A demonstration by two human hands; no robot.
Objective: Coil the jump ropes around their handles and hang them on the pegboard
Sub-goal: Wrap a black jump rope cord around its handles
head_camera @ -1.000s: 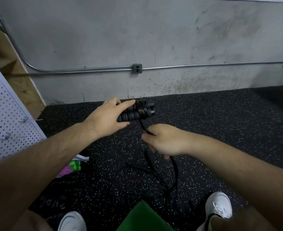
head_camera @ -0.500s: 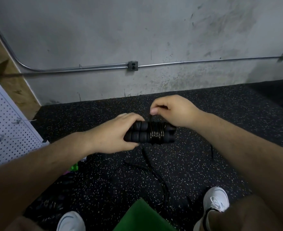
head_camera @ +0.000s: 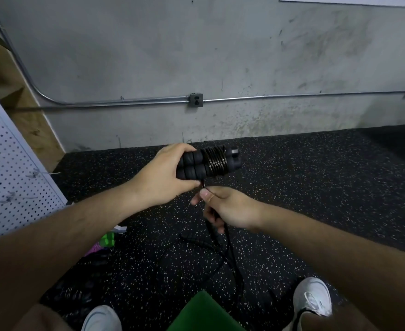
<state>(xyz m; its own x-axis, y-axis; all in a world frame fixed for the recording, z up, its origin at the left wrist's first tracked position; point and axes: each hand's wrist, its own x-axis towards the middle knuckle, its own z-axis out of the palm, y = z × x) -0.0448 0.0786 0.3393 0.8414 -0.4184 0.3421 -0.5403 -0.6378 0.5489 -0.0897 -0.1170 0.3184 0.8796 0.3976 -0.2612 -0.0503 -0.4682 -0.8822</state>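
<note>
My left hand (head_camera: 165,175) grips two black foam jump-rope handles (head_camera: 196,164) held side by side, pointing right. Several turns of black rope (head_camera: 217,161) are wound round the handles near their right end. Just below the handles, my right hand (head_camera: 223,207) pinches the free rope (head_camera: 230,256) between thumb and fingers. The rest of that rope hangs from my right hand and lies in loose loops on the floor. A white pegboard (head_camera: 13,168) with small metal hooks leans at the left.
A green and pink jump rope (head_camera: 106,241) lies on the speckled black rubber floor (head_camera: 316,187) by the pegboard's foot. More dark rope lies at bottom left. My white shoes (head_camera: 312,298) and a green object (head_camera: 204,314) are at the bottom. A concrete wall with conduit stands ahead.
My right hand went from above the handles down under them, carrying the rope round for another turn. My left hand lifted the handles slightly away from me.
</note>
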